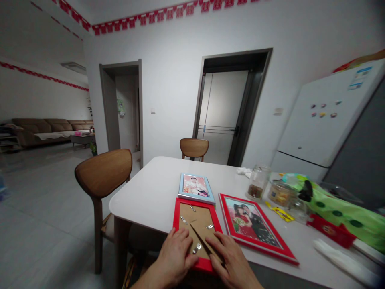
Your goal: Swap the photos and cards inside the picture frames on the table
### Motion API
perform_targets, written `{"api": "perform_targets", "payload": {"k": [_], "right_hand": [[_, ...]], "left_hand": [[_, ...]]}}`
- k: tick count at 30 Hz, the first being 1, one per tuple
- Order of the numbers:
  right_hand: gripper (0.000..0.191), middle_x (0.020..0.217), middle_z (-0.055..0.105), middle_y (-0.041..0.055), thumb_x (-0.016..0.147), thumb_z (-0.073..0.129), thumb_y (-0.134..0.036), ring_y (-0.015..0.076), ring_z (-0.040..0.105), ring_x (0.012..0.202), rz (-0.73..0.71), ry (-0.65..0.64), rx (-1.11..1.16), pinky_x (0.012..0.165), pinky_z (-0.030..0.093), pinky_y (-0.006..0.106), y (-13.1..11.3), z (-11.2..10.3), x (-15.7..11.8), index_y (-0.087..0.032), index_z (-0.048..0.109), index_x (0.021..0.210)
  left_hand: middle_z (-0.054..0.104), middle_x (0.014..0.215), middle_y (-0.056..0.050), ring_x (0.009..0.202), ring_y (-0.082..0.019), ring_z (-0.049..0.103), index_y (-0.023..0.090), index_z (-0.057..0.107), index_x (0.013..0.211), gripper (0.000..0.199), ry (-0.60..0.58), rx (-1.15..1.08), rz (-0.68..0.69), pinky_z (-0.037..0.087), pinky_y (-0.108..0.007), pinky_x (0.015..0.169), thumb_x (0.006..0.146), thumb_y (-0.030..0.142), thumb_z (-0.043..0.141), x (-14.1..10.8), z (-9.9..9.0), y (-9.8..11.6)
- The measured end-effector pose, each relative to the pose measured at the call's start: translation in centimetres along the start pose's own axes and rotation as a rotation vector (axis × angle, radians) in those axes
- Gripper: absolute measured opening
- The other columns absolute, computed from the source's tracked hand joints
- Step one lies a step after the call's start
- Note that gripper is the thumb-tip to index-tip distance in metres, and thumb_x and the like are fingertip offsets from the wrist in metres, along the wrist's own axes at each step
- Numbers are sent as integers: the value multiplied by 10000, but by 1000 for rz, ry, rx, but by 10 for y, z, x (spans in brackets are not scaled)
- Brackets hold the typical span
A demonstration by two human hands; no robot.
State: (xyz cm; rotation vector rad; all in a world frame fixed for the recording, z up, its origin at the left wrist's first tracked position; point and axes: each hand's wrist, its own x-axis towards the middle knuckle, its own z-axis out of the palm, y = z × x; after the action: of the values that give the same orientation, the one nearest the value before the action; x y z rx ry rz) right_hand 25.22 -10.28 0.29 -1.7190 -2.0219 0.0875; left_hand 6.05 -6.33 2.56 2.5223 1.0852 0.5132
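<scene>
Red picture frame (177,216) is on the bench (144,192), lower centre of my view, back up, near edge by the bench's edge. My left hand (177,251) lies over its lower-left part, fingers bent on rim and backing board (201,214), relaxed, not clenched. My right hand (230,257) is at the lower right, fingers over the slanting support leg (202,237); can't tell if they're pinching it or just resting. Handling, my read: light, stiff rim; board thin, would bend or chip if pried; leg is the weak part, so don't lift by it. Any glazing underneath would be fragile, maybe slick. Best hold: both side rims, fingers clear of the metal clips (197,249). Count: three picture frames, i.e. the one under my hands, one pale blue frame (195,188) just above it, one larger red-edged frame (252,222) to its right, both picture side up. Four clips visible, one leg. One tall glass jar (257,180) right of centre, two wooden chair backs: left chair (104,173), far chair (194,147).
</scene>
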Motion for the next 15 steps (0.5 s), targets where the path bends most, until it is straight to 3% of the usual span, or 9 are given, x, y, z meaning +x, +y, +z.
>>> {"api": "perform_targets", "payload": {"k": [4,9,15], "right_hand": [[345,1113,509,68,732,438,-354,221,441,1020,-43,-13,-28,874,336,372,1,-1,-2,-281,561,1046],[381,1137,499,70,736,423,-454,240,436,1021,-62,-44,-87,857,336,402,-2,-4,-1,-292,551,1056],[366,1203,455,43,758,391,-475,248,389,1084,-160,-111,-105,886,293,414,-22,-4,5,-340,534,1066]], "left_hand": [[377,1285,-135,1193,-260,307,164,465,1134,593,-41,-23,28,148,-428,1008,631,431,629,-8,3,-7],[419,1260,-104,1177,-221,334,166,506,1054,545,-7,-9,16,125,-387,1022,593,408,669,-9,15,-17],[424,1257,-105,1165,-222,354,173,433,1155,636,-9,-16,-21,152,-408,1008,613,436,639,-8,13,-19]]}}
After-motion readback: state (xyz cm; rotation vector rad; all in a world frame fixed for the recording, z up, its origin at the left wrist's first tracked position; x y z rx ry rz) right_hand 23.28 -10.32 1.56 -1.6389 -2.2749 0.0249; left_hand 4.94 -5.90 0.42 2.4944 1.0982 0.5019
